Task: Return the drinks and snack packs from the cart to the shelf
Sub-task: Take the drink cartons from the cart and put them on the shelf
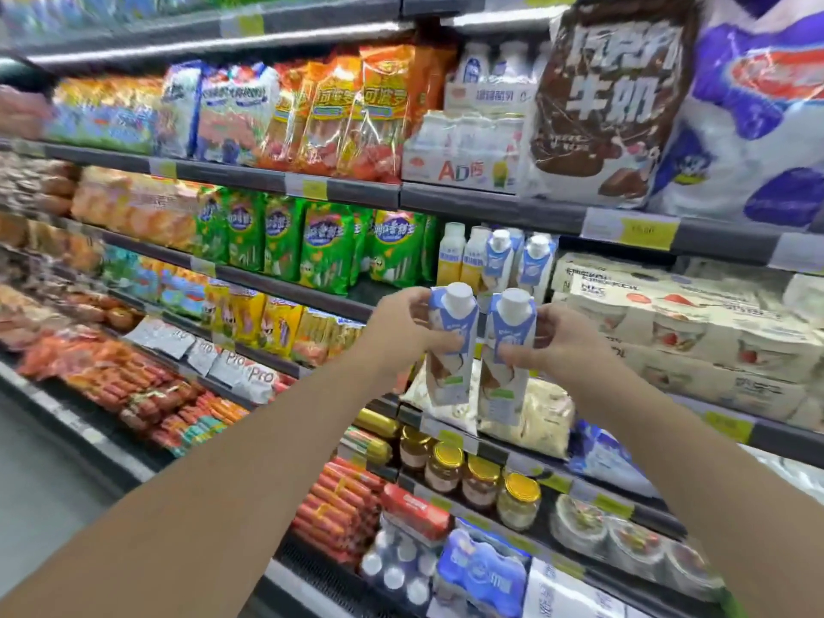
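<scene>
- Forearms reached forward from the bottom edge toward the shelf (490,202), both bare, left one crossing from lower left, right one from lower right.
- Left hand (401,332): grip wrapped round the left carton (448,350), fingers and thumb curled about its upper body below the white cap.
- Right hand (557,341): grip wrapped round the right carton (506,354), thumb across the front face, fingers behind.
- Both cartons were blue and white with round white caps, held roughly upright and just beside each other, a narrow gap between them; neither rested on a shelf board.
- Cartons were held in the air in front of the shelving, below the level where matching cartons (517,260) stood in a row.
- Directly behind the held cartons lay pale bagged goods (535,417); below those, glass jars (481,479) with yellow lids stood in a line.
- Bottom tier, near: bottle multipack (481,573) in blue wrap, red sausage packs (339,501) to its left.
- Beside the matching cartons stood yellow-labelled bottles (452,256); green snack bags (325,247) filled the same tier further left.
- Upper tier: orange snack bags (352,104), a white drink case (463,158), a brown milk bag (611,100) at right.
- Far left of the aisle was blurred; contents there unreadable.
</scene>
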A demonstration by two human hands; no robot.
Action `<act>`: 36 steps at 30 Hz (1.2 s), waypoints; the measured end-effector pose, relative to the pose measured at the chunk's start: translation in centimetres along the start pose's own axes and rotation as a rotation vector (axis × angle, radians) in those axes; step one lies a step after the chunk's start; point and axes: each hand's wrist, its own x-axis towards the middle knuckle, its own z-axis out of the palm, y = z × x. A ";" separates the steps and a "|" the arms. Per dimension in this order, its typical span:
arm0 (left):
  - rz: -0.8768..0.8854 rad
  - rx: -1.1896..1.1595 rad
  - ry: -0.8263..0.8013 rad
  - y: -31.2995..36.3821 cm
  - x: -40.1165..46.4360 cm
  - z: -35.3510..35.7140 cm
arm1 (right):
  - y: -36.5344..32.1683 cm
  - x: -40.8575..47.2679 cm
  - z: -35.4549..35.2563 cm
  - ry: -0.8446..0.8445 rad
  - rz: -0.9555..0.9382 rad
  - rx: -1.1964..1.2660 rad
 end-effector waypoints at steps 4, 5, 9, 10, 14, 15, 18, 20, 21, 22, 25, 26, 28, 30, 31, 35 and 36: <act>0.035 0.001 -0.004 0.0 5.0 1.2 | -0.5 4.0 -0.8 0.075 -0.011 -0.004; 0.039 0.005 -0.007 0.0 6.0 1.6 | -0.7 5.1 -1.1 0.095 -0.028 -0.031; 0.023 0.015 -0.013 0.5 10.3 2.8 | -0.7 9.2 -2.1 0.172 -0.065 -0.180; 0.016 0.006 -0.005 0.4 11.4 3.0 | -0.6 10.1 -2.2 0.179 -0.076 -0.222; -0.003 0.002 0.012 0.0 14.6 3.5 | -0.3 12.8 -2.3 0.211 -0.083 -0.385; -0.010 0.003 0.001 -0.1 15.2 3.7 | -0.2 13.2 -2.3 0.216 -0.070 -0.417; -0.014 0.014 -0.064 -0.8 17.0 4.1 | 0.3 13.9 -2.6 0.226 -0.025 -0.471; -0.025 0.027 -0.103 -1.0 17.9 4.3 | 0.3 14.2 -2.7 0.233 0.003 -0.500; -0.033 0.033 -0.123 -1.0 18.3 4.4 | 0.4 14.3 -2.6 0.237 0.019 -0.513; -0.038 0.038 -0.144 -1.1 18.7 4.4 | 0.5 14.4 -2.5 0.243 0.035 -0.526; -0.012 0.068 -0.189 -1.1 19.2 4.4 | 0.7 14.6 -1.9 0.284 0.079 -0.521; -0.001 0.075 -0.193 -1.3 19.3 4.3 | 0.7 14.7 -1.8 0.301 0.104 -0.508; 0.014 0.082 -0.181 -1.8 19.6 4.2 | 0.7 14.8 -1.3 0.324 0.167 -0.484; 0.022 0.120 -0.175 -2.4 19.8 4.0 | 0.8 14.8 -0.5 0.348 0.212 -0.428; 0.027 0.172 -0.187 -2.7 19.8 3.9 | 1.0 14.8 0.1 0.369 0.232 -0.381; 0.088 0.400 -0.282 -4.3 19.5 3.8 | 2.1 14.2 2.1 0.466 0.281 -0.284; 0.099 0.435 -0.281 -4.6 19.4 3.9 | 2.4 14.0 2.6 0.485 0.289 -0.287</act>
